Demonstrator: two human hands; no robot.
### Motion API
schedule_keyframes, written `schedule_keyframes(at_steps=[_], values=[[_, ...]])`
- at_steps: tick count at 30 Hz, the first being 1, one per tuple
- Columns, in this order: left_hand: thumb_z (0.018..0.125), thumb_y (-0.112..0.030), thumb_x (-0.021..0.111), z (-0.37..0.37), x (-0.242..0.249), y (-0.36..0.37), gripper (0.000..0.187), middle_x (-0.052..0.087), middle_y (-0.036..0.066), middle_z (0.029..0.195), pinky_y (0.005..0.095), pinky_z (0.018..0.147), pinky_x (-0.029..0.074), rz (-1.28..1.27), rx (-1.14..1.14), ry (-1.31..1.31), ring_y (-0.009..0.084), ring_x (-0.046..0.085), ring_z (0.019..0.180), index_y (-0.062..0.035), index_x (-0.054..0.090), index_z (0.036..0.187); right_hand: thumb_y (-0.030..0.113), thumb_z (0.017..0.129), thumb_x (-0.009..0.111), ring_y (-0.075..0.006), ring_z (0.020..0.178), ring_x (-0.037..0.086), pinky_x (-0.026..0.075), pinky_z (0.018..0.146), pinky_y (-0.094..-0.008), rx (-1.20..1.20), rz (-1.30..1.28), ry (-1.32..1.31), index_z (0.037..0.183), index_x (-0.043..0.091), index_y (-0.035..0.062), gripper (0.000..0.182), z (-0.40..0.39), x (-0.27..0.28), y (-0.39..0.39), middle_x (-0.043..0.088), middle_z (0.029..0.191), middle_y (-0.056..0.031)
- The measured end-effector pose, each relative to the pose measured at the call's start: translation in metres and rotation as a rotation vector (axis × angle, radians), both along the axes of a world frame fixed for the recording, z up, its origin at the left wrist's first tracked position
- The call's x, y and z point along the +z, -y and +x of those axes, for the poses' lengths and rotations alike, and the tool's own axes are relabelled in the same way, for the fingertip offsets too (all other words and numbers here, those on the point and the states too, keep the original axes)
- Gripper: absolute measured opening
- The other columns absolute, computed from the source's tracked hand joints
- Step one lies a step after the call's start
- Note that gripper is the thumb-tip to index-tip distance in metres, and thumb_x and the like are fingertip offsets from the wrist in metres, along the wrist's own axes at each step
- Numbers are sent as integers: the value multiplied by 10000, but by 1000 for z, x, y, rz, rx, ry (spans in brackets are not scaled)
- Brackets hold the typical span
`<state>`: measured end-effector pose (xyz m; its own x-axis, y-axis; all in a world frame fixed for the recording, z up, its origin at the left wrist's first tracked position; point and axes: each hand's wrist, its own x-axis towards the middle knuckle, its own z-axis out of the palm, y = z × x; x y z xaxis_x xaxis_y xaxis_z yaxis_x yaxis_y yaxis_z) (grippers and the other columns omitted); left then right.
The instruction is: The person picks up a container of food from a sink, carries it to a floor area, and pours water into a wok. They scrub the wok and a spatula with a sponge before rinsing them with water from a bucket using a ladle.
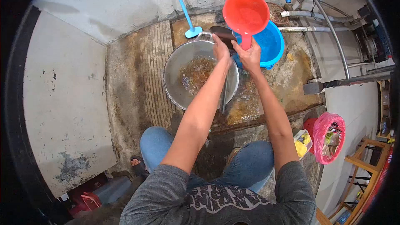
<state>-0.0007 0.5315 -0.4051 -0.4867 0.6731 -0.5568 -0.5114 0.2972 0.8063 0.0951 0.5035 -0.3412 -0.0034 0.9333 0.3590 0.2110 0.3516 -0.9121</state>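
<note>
My right hand (251, 56) is wrapped round the handle of a red water dipper (246, 12), whose wide round bowl overlaps the blue tub (281, 43) from this view. In my left hand (221, 50) is a dark flat round piece (225, 36), tilted and seen nearly edge-on; its exact kind I cannot tell. Both hands are close together over the far right rim of a large metal pot (171, 77). Brownish, bubbly water (196, 73) lies in the pot. A thin grey rod (225, 98) crosses the pot's right side, partly behind my left forearm.
A light-blue brush (193, 31) leans on the wall behind the pot. Wet, sudsy concrete (246, 108) lies to the pot's right. Pipes (314, 15) and metal bars run along the right wall. Near my right knee stand a pink-lined bin (320, 135) and a clear container (302, 143) with yellow contents.
</note>
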Motion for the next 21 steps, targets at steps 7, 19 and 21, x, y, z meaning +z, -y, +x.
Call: schedule_keyframes(at_steps=[7, 19, 21], values=[[847, -562, 531, -5, 33, 39, 537, 623, 68, 989, 398, 667, 517, 286, -234, 150, 196, 618, 888, -114, 505, 1141, 216, 739, 742, -200, 741, 617, 476, 690, -331, -85, 124, 58, 1020, 608, -5, 382, 7, -14, -12, 665, 861, -151], [735, -661, 597, 3, 18, 37, 700, 624, 94, 1026, 421, 578, 524, -117, 36, 111, 239, 637, 810, -60, 558, 1091, 154, 842, 638, -164, 702, 614, 472, 634, -323, -152, -6, -33, 1010, 613, -7, 234, 8, -35, -12, 662, 817, -147], [696, -660, 640, 3, 17, 29, 720, 631, 109, 993, 426, 598, 526, -133, 63, 157, 249, 634, 831, -28, 601, 1039, 144, 846, 632, -159, 658, 614, 472, 600, -313, -172, 48, -10, 1005, 614, -6, 220, 7, -35, -11, 657, 793, -143]])
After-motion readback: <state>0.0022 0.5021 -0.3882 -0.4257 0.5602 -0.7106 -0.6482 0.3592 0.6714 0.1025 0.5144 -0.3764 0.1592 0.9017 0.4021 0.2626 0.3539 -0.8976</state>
